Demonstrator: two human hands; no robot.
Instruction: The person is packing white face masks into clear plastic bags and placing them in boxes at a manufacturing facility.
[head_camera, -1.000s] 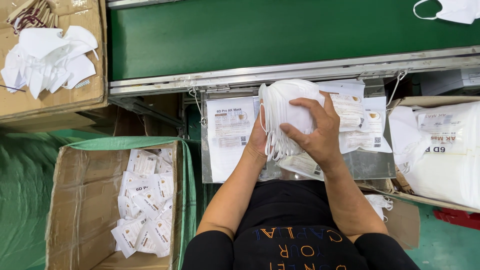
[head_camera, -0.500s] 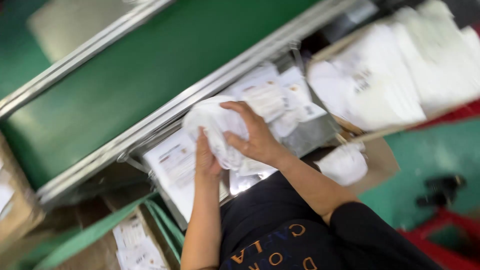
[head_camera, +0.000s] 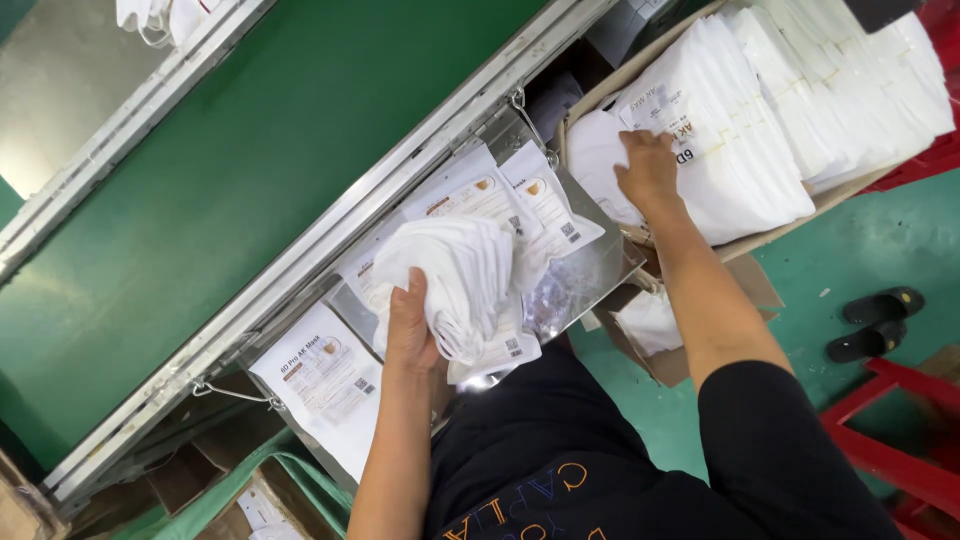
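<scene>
Right hand has left the mask stack and reached to the box of printed pouches.

Beside the green conveyor belt (head_camera: 250, 150), the cardboard box (head_camera: 600, 100) holds many white pouches; the right hand (head_camera: 648, 168) presses fingers on one (head_camera: 690, 130), not yet lifted. The left hand (head_camera: 410, 330) grips the stack of white masks (head_camera: 455, 280) over the metal tray (head_camera: 590, 270), unpacked.

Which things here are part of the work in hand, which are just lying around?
In use:
left hand gripping the stack of white masks
right hand on the white pouches in the cardboard box
printed pouches on the metal tray

Lying about:
black sandals
red frame
green conveyor belt
</scene>
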